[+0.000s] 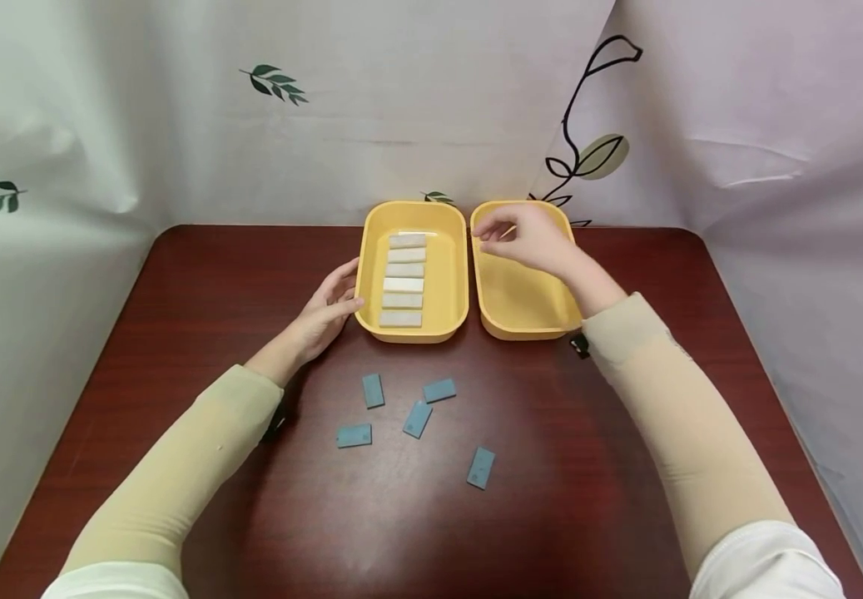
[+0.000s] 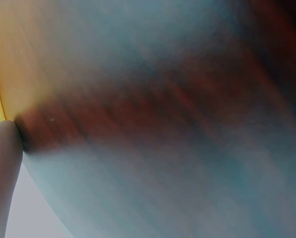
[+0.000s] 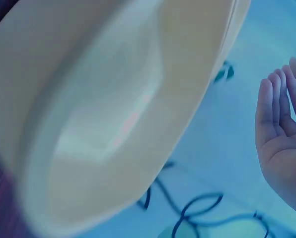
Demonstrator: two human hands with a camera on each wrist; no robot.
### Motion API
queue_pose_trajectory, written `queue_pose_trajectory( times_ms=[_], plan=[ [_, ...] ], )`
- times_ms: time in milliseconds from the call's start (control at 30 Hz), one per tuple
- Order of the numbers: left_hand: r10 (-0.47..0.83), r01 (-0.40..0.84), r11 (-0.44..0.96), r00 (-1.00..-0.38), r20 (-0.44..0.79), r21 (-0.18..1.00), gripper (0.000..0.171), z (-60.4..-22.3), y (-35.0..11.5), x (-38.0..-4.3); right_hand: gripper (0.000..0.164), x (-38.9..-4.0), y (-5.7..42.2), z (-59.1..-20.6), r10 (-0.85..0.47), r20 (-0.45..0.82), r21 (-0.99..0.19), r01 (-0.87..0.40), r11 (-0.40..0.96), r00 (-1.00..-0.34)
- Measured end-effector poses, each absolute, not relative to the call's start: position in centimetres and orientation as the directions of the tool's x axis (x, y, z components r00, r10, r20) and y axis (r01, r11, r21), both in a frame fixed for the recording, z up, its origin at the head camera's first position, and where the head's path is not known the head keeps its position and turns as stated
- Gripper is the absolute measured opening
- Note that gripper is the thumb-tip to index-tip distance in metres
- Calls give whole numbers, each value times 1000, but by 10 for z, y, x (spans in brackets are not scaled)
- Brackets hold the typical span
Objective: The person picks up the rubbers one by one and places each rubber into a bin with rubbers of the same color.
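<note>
Two yellow trays stand side by side at the back of the table. My left hand (image 1: 324, 314) holds the left tray (image 1: 449, 291) by its left side, the thumb over the rim and the fingers along the outer wall. Inside it, several pale white-grey tiles (image 1: 404, 285) lie in a column. Over the right tray (image 1: 524, 304) hovers my right hand (image 1: 532, 239), fingers loosely bent and a gap between thumb and index finger; I see nothing held. The right wrist view shows this hand (image 3: 284, 134) beside the tray. The left wrist view catches only a blurred thumb (image 2: 4, 168) against the tray.
Several blue tiles lie scattered on the dark red table in front of the trays, among them one blue tile (image 1: 480, 467) nearer me and one blue tile (image 1: 354, 435) to the left. A patterned white curtain (image 1: 371, 108) hangs behind the table (image 1: 199, 316).
</note>
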State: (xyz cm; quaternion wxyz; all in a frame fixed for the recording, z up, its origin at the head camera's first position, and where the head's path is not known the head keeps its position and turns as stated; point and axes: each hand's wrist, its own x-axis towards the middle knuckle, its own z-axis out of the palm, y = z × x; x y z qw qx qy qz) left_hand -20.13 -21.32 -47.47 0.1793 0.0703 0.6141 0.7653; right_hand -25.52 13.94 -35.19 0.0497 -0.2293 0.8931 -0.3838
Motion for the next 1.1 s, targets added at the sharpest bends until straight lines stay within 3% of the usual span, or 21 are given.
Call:
queue_pose_trajectory(
  times_ms=[333, 800, 1100],
  plan=[
    [358, -171, -191, -929, -94, 967, 76, -476, -213, -201, 24, -251, 195, -351, -323, 99, -716, -293, 633, -941],
    [360, -167, -201, -929, -86, 965, 77, -478, -215, -201, 43, -232, 249, -387, -60, 105, -810, -120, 574, -993],
    [361, -172, -202, -928, -90, 964, 77, -477, -216, -200, 69, -217, 256, -433, -20, -13, -961, 7, 276, -1000]
  ],
)
